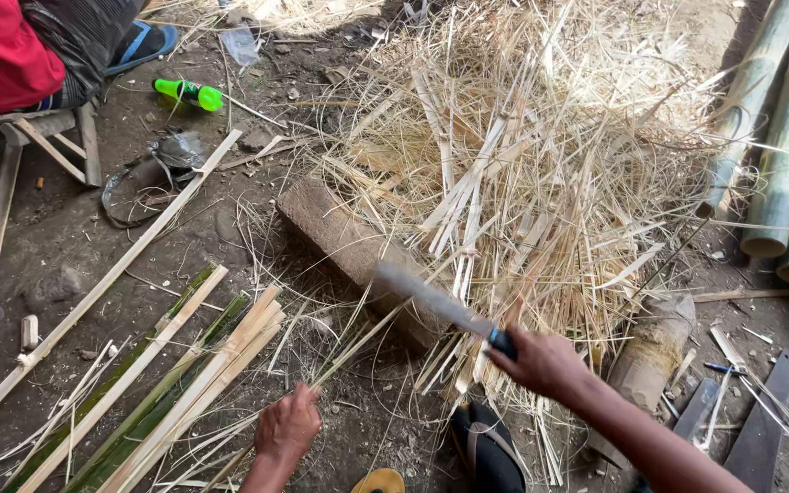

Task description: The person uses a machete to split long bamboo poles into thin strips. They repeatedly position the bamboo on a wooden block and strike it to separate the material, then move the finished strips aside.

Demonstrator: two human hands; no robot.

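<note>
Right hand (541, 362) grips a long knife (436, 304); left hand (287, 425) pinches a thin bamboo strip (358, 344) (over a wooden block (340, 239)). Best keep fingers clear of the blade.

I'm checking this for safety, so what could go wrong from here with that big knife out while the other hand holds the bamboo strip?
The right hand holds a long knife raised above the thin bamboo strip gripped by the left hand; a slip could likely reach those fingers. A sandalled foot sits just below the blade. Loose shavings may hide sharp splinters.
</note>
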